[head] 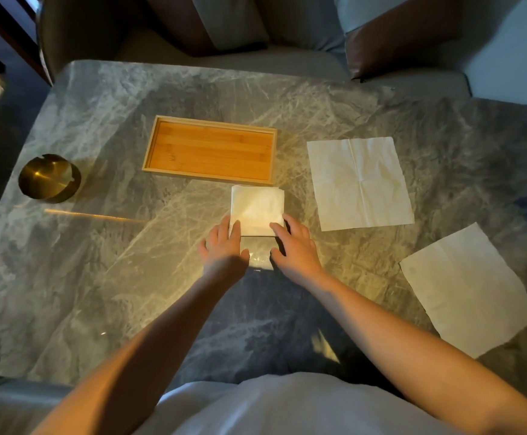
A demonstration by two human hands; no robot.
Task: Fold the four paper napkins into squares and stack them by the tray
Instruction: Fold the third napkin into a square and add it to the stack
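A folded white napkin square (257, 208) lies just in front of the wooden tray (152, 146), near the tray's right end. It looks like more than one layer; I cannot tell how many napkins it holds. My left hand (224, 246) rests flat with its fingertips on the square's near left corner. My right hand (295, 246) has its fingertips on the near right corner. Both hands have fingers spread and grip nothing. Two unfolded napkins lie to the right, one (361, 183) beside the tray and another (472, 290) nearer me.
A round brass ashtray (48, 178) stands at the left of the grey marble table (99, 262). Sofa seats with cushions (230, 23) run along the far edge of the table.
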